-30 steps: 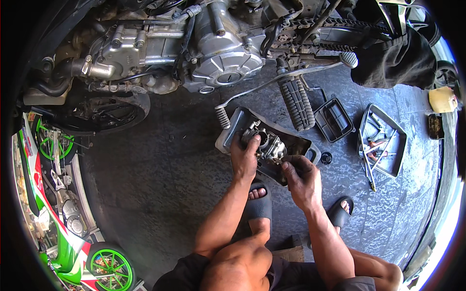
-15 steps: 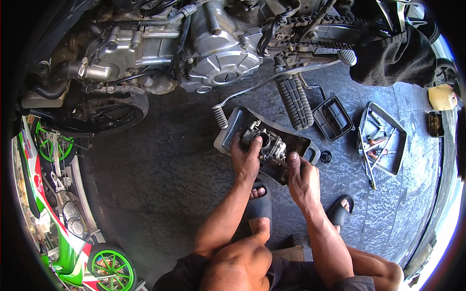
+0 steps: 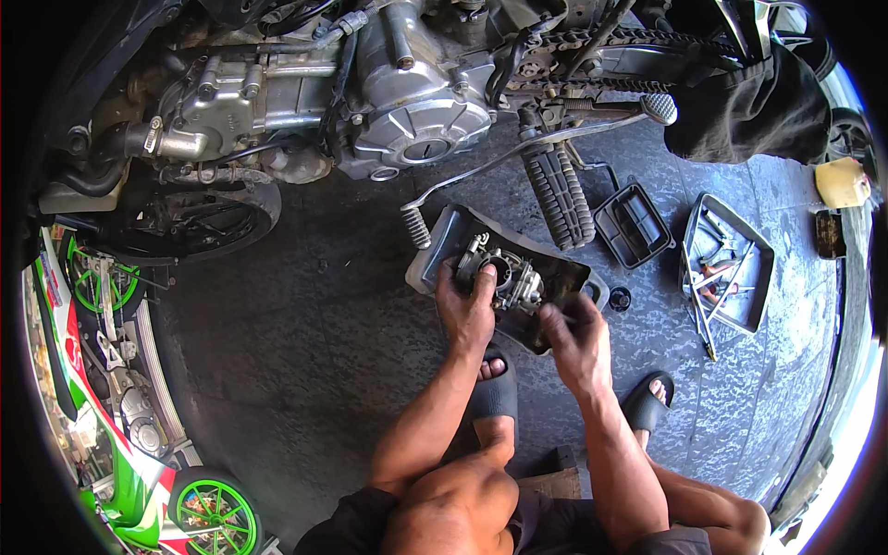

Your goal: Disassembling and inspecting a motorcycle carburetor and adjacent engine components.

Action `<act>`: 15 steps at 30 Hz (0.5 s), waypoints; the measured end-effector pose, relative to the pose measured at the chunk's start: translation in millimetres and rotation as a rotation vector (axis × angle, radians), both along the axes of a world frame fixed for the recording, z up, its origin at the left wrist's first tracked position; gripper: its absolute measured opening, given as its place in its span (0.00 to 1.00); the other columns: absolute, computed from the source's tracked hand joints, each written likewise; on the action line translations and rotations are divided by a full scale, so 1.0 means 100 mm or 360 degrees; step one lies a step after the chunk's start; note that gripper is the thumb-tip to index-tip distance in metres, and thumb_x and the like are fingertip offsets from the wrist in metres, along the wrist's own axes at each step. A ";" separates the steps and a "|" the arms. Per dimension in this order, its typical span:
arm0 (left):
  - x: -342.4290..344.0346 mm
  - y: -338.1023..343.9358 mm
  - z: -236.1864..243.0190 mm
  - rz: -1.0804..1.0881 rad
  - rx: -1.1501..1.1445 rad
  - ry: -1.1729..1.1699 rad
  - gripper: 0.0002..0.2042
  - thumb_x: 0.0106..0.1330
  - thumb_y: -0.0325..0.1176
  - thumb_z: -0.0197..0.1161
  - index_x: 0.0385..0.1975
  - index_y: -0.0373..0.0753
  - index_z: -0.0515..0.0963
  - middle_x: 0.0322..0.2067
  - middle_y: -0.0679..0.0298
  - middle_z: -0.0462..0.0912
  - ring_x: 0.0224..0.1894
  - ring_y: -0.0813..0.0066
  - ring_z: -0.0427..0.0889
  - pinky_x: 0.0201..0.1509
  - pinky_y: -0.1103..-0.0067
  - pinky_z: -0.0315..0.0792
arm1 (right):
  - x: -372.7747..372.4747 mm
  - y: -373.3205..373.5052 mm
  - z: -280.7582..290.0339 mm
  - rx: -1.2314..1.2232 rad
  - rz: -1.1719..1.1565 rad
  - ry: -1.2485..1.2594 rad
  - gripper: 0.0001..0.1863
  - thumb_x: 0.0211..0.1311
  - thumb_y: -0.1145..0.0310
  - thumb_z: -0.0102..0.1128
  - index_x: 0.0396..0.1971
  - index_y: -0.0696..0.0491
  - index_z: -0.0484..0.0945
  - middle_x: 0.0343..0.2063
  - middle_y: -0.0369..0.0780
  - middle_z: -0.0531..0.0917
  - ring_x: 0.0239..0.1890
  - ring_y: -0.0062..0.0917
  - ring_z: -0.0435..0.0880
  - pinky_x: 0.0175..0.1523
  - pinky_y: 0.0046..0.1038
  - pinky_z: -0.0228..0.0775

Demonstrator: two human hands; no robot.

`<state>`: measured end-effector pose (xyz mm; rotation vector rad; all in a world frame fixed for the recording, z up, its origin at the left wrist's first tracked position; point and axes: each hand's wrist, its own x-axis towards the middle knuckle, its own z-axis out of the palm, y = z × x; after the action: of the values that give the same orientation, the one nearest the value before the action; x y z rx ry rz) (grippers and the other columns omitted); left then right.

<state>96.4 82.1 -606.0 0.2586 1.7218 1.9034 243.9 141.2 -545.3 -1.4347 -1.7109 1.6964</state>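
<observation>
A metal carburetor [image 3: 520, 282] is held over a grey plastic tray [image 3: 433, 252] on the floor. My left hand [image 3: 467, 310] grips its near left side, with the thumb lying by the round bore. Just right of the carburetor, my right hand [image 3: 575, 342] is curled, thumb and fingertips drawn close together. Whatever may be between those fingers is too small or hidden to see. The right part of the tray, beneath the hands, is dark and dirty inside.
Overhead runs a motorcycle engine [image 3: 421, 120] with a shift lever and a rubber footpeg [image 3: 558, 199]. To the right lie a black compartmented box [image 3: 635, 225], a small black cap [image 3: 620, 299] and a tool tray [image 3: 766, 277]. A green-wheeled motorcycle [image 3: 139, 421] stands at left.
My right hand has drawn slightly back from the carburetor's right end, its fingers shifting toward the thumb. My left hand keeps its grip on the carburetor.
</observation>
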 end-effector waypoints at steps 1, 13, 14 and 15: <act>0.00 0.00 0.00 -0.0018 -0.0028 0.0016 0.17 0.66 0.31 0.64 0.51 0.30 0.72 0.45 0.59 0.79 0.44 0.74 0.79 0.49 0.76 0.76 | -0.02 -0.04 -0.05 0.0003 -0.0003 -0.0002 0.19 0.70 0.57 0.63 0.41 0.61 0.79 0.27 0.45 0.84 0.29 0.23 0.80 0.35 0.32 0.73; -0.02 -0.01 0.01 -0.0006 -0.0033 0.0027 0.17 0.66 0.30 0.64 0.51 0.31 0.71 0.44 0.60 0.79 0.43 0.75 0.78 0.48 0.76 0.75 | -0.10 -0.07 -0.11 0.0183 -0.0304 0.0287 0.21 0.73 0.57 0.60 0.31 0.63 0.80 0.16 0.45 0.80 0.23 0.24 0.80 0.33 0.34 0.72; -0.04 -0.03 0.02 -0.0009 -0.0071 0.0060 0.19 0.67 0.31 0.62 0.54 0.30 0.72 0.47 0.58 0.79 0.45 0.73 0.79 0.50 0.76 0.76 | -0.05 0.02 -0.10 0.0012 0.0029 -0.0152 0.15 0.70 0.62 0.62 0.35 0.61 0.78 0.22 0.44 0.82 0.28 0.22 0.79 0.35 0.31 0.72; -0.05 -0.06 0.01 -0.0006 -0.0076 0.0066 0.19 0.67 0.31 0.62 0.54 0.30 0.72 0.47 0.58 0.79 0.45 0.73 0.79 0.50 0.76 0.76 | -0.03 0.08 -0.08 -0.0158 0.0365 -0.0590 0.11 0.68 0.67 0.64 0.39 0.60 0.75 0.28 0.42 0.84 0.33 0.19 0.79 0.38 0.29 0.73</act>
<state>91.3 76.6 -604.6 0.2851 1.7905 1.8634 241.1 149.3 -552.9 -1.7445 -2.0799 1.7322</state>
